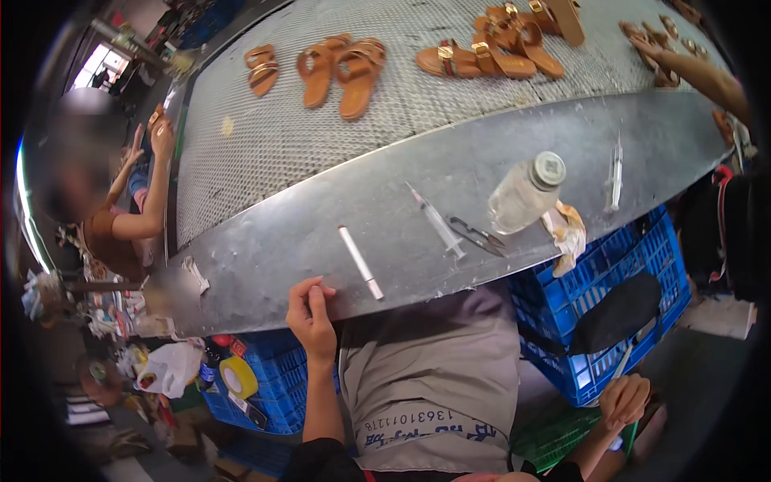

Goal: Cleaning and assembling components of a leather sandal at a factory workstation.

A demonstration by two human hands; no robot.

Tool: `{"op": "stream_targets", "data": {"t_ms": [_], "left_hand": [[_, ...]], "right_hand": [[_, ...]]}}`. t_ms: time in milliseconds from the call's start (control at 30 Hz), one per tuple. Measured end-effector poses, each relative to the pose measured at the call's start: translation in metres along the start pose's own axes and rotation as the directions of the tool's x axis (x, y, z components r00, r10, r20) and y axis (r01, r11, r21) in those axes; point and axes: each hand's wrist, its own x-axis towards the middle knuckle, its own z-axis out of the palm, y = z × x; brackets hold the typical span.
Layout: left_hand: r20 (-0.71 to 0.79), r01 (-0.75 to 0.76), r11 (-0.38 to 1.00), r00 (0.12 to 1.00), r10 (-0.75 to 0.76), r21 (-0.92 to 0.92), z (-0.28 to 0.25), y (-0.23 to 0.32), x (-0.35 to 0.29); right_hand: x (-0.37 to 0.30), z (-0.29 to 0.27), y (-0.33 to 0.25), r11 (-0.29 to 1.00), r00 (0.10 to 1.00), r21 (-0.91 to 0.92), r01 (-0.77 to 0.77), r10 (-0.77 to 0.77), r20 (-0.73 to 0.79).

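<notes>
My left hand (312,315) is raised to the front edge of the metal ledge (265,241), fingers curled together with their tips against the rim; nothing shows in it. Just right of it on the ledge lies a white marker (360,262). My right hand (625,399) hangs low at my right side, closed in a fist beside a blue crate (642,265) and above a green crate (554,438); nothing shows in it. Farther along the ledge lie a syringe (436,221), small snips (479,236), a clear bottle with a grey cap (526,193) and a crumpled rag (569,230).
Several tan sandals (341,68) lie on the mesh belt (265,136) beyond the ledge. Another person's hand (666,60) reaches onto the belt at top right. A co-worker (120,217) sits at the left end. A second syringe (614,173) lies right; tape roll (238,376) below.
</notes>
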Motion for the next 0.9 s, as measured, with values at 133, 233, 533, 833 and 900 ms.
{"op": "stream_targets", "data": {"t_ms": [133, 233, 533, 833, 900], "left_hand": [[-0.062, -0.055, 0.993, 0.996, 0.062, 0.107, 0.013, -0.008, 0.003], [-0.094, -0.063, 0.974, 0.992, 0.085, 0.218, 0.01, -0.005, 0.002], [-0.095, -0.041, 0.926, 0.992, 0.083, 0.375, 0.029, -0.004, 0.01], [-0.096, -0.039, 0.917, 0.992, 0.084, 0.396, 0.021, -0.004, 0.012], [-0.076, -0.024, 0.907, 0.995, 0.062, 0.42, 0.016, -0.003, 0.014]], "right_hand": [[-0.067, -0.034, 0.044, 0.919, 0.968, 0.345, 0.192, -0.234, 0.086], [-0.111, -0.048, 0.09, 0.809, 0.966, 0.575, 0.12, -0.228, 0.12], [-0.235, -0.039, 0.209, 0.755, 0.995, 0.651, 0.075, -0.104, 0.006], [-0.228, -0.02, 0.28, 0.594, 0.993, 0.796, 0.113, -0.055, -0.1], [-0.225, -0.017, 0.288, 0.563, 0.994, 0.82, 0.106, -0.031, -0.107]]}}
